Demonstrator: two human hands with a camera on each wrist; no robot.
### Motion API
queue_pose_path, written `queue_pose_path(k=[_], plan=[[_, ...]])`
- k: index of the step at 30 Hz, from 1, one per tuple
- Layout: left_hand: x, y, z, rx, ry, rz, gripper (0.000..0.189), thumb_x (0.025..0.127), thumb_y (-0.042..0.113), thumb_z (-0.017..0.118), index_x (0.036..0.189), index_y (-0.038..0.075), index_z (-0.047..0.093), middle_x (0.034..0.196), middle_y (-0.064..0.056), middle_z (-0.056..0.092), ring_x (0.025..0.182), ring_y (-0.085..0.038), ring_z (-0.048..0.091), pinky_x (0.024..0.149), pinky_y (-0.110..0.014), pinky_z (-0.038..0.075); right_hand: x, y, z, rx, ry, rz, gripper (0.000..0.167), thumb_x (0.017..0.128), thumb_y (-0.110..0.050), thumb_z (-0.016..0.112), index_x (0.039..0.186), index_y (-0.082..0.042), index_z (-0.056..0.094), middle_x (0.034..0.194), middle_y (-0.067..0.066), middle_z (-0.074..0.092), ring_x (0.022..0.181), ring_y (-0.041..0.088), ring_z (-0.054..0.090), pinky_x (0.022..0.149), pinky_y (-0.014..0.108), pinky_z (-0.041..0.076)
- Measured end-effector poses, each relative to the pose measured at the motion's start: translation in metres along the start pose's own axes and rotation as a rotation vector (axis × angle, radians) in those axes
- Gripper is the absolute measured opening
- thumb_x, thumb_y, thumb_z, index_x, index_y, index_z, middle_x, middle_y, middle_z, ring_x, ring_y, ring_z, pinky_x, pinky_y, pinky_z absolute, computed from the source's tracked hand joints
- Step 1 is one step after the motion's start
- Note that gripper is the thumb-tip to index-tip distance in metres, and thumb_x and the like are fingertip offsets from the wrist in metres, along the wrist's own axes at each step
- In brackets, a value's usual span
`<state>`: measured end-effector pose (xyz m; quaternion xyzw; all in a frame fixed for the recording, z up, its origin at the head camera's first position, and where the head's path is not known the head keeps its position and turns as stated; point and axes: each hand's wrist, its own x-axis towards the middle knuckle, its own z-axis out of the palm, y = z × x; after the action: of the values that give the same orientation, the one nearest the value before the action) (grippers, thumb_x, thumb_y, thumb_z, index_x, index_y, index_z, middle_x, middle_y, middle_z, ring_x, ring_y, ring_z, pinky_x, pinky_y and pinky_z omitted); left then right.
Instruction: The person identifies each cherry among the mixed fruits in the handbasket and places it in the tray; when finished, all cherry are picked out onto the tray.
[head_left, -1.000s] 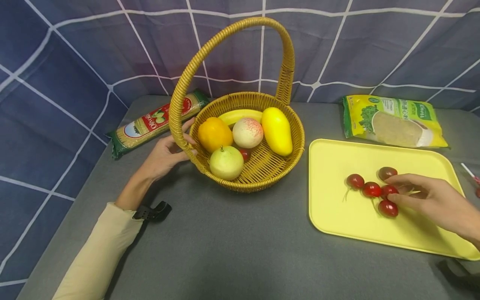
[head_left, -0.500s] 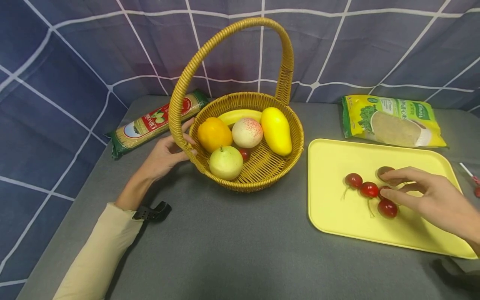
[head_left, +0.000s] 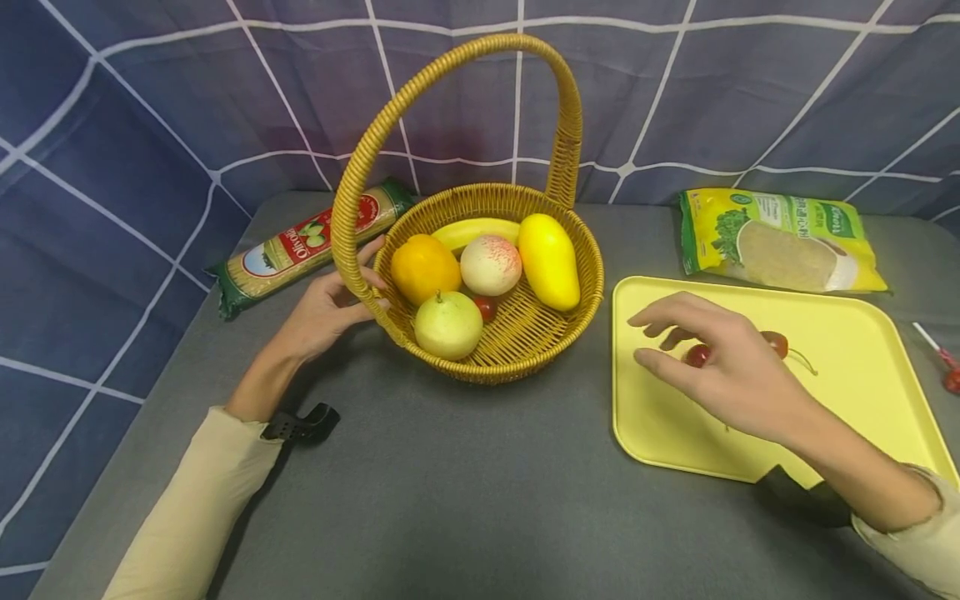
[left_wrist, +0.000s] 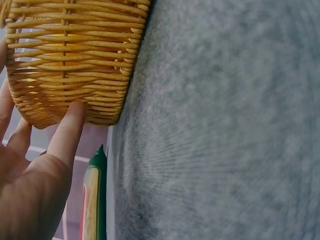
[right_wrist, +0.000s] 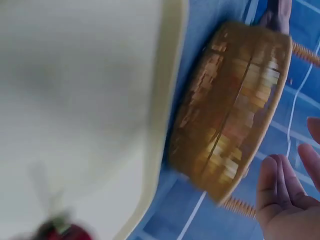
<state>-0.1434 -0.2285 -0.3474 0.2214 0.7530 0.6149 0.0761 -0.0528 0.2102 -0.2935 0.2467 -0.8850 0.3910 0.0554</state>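
My left hand (head_left: 322, 308) is at the left side of a wicker basket (head_left: 495, 371), its thumb (left_wrist: 75, 117) touching the woven outer wall. In the basket lie an orange (head_left: 426, 268), a green pear (head_left: 448, 325), a peach (head_left: 491, 265), a mango (head_left: 549, 262), a banana (head_left: 476, 232) and one cherry (head_left: 485, 308). My right hand (head_left: 738, 375) hovers over the yellow tray (head_left: 847, 433), thumb and index finger apart, with nothing visible between them. Red cherries (head_left: 775, 343) lie on the tray, partly hidden by this hand. The right wrist view is blurred.
Behind the left hand lies a pack of spaghetti (head_left: 300, 246). A yellow-green food bag (head_left: 780, 242) is behind the tray. At the right edge is a lollipop (head_left: 951, 380). A blue cloth with white lines (head_left: 450, 100) hangs behind the grey table (head_left: 480, 500).
The right hand has lifted from the cherries and moved left across the tray, toward the basket, covering several cherries. The left hand stays at the basket's side.
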Motion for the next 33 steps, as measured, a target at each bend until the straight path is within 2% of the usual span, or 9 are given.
queue_pose_path(k=[5, 9, 12, 16, 19, 24, 28, 33], plan=[[-0.001, 0.000, -0.001, -0.001, -0.003, 0.002, 0.016, 0.088, -0.010, 0.064, 0.103, -0.008, 0.060, 0.161, -0.007, 0.026, 0.148, -0.020, 0.018, 0.105, -0.032, 0.037, 0.031, -0.018, 0.027, 0.078, -0.029, -0.123, 0.030, 0.081, 0.002, 0.076, 0.107, -0.012, 0.071, 0.100, -0.006, 0.067, 0.088, 0.011, 0.059, 0.075, 0.023, 0.049], [-0.002, -0.001, -0.001, -0.011, -0.005, 0.008, 0.016, 0.088, -0.011, 0.063, 0.103, -0.008, 0.060, 0.161, -0.007, 0.026, 0.149, -0.019, 0.016, 0.104, -0.030, 0.037, 0.051, -0.023, 0.044, 0.132, -0.063, -0.140, 0.025, 0.082, 0.002, 0.074, 0.105, -0.008, 0.072, 0.099, -0.003, 0.067, 0.084, 0.013, 0.060, 0.074, 0.029, 0.051], [-0.002, -0.002, -0.002, -0.015, -0.006, 0.010, 0.016, 0.088, -0.011, 0.063, 0.103, -0.008, 0.060, 0.161, -0.007, 0.026, 0.149, -0.019, 0.016, 0.104, -0.030, 0.037, 0.066, -0.025, 0.054, 0.142, -0.120, -0.128, 0.023, 0.083, -0.001, 0.073, 0.106, -0.006, 0.072, 0.100, 0.000, 0.068, 0.086, 0.016, 0.061, 0.076, 0.033, 0.052], [-0.001, -0.001, -0.002, -0.013, -0.010, 0.011, 0.015, 0.088, -0.011, 0.063, 0.103, -0.008, 0.060, 0.161, -0.006, 0.026, 0.149, -0.019, 0.016, 0.105, -0.032, 0.036, 0.086, -0.023, 0.067, 0.061, -0.235, -0.115, 0.028, 0.084, -0.003, 0.071, 0.112, -0.002, 0.069, 0.106, 0.006, 0.069, 0.089, 0.021, 0.064, 0.081, 0.037, 0.052], [0.000, -0.001, -0.002, -0.012, -0.012, 0.010, 0.015, 0.089, -0.010, 0.063, 0.103, -0.008, 0.060, 0.161, -0.006, 0.026, 0.149, -0.019, 0.016, 0.109, -0.039, 0.032, 0.100, -0.024, 0.073, 0.005, -0.336, -0.088, 0.033, 0.084, -0.002, 0.071, 0.116, 0.000, 0.066, 0.108, 0.010, 0.069, 0.090, 0.023, 0.065, 0.084, 0.038, 0.051], [0.001, -0.001, -0.002, -0.017, -0.010, 0.008, 0.015, 0.088, -0.011, 0.063, 0.102, -0.007, 0.060, 0.161, -0.007, 0.026, 0.149, -0.019, 0.016, 0.113, -0.052, 0.025, 0.119, -0.024, 0.082, -0.031, -0.463, -0.062, 0.033, 0.083, -0.002, 0.070, 0.115, -0.003, 0.065, 0.095, 0.009, 0.067, 0.086, 0.025, 0.059, 0.080, 0.037, 0.048], [0.002, -0.002, -0.001, -0.023, -0.010, 0.005, 0.015, 0.088, -0.010, 0.064, 0.102, -0.006, 0.061, 0.161, -0.007, 0.026, 0.149, -0.019, 0.016, 0.112, -0.048, 0.028, 0.126, -0.022, 0.089, -0.066, -0.518, -0.055, 0.033, 0.081, 0.000, 0.068, 0.113, -0.006, 0.064, 0.092, 0.009, 0.064, 0.084, 0.025, 0.056, 0.078, 0.037, 0.046], [0.001, -0.002, -0.001, -0.026, -0.011, 0.016, 0.015, 0.088, -0.010, 0.064, 0.102, -0.006, 0.061, 0.161, -0.008, 0.026, 0.149, -0.020, 0.016, 0.107, -0.036, 0.034, 0.129, -0.020, 0.093, -0.121, -0.584, -0.038, 0.046, 0.081, 0.001, 0.066, 0.126, -0.007, 0.059, 0.099, 0.009, 0.063, 0.086, 0.024, 0.056, 0.079, 0.037, 0.046]])
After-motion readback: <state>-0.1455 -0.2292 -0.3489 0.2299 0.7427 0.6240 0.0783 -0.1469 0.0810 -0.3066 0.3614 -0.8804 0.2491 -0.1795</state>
